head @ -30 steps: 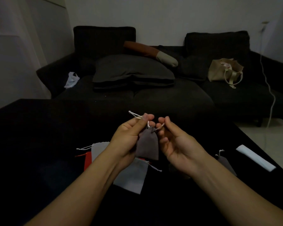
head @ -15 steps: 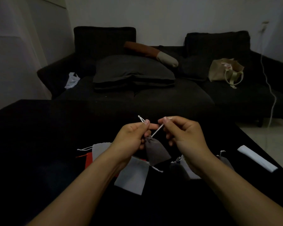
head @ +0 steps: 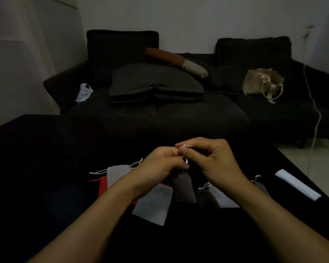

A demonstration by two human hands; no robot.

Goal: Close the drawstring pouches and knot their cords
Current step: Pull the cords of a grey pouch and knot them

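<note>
The small dark grey fabric drawstring pouch (head: 183,187) hangs just above the black tabletop (head: 46,168), at about 6 o'clock from the two hands that meet over it. The left hand (head: 160,166) has its fingers curled in, pinching the pouch's gathered neck and the pale cord (head: 185,160) where it leaves the fabric. The right hand (head: 215,164), at 3 o'clock from the left and touching it, pinches the cord's free end between thumb and forefinger, its other fingers bent loosely.

The pouch's mouth looks drawn shut, so the step in hand seems to be the knotting; whether a loop is already formed is hidden by the fingers. The next move probably calls for passing the end through a loop and pulling snug against the neck while the left hand keeps it bunched.

On the tabletop lie a light grey flat pouch (head: 154,204) at 7 o'clock from the hands, another pale grey pouch (head: 118,172) and a red pouch (head: 102,188) at 9 o'clock, and several grey ones at 4 o'clock.
</note>
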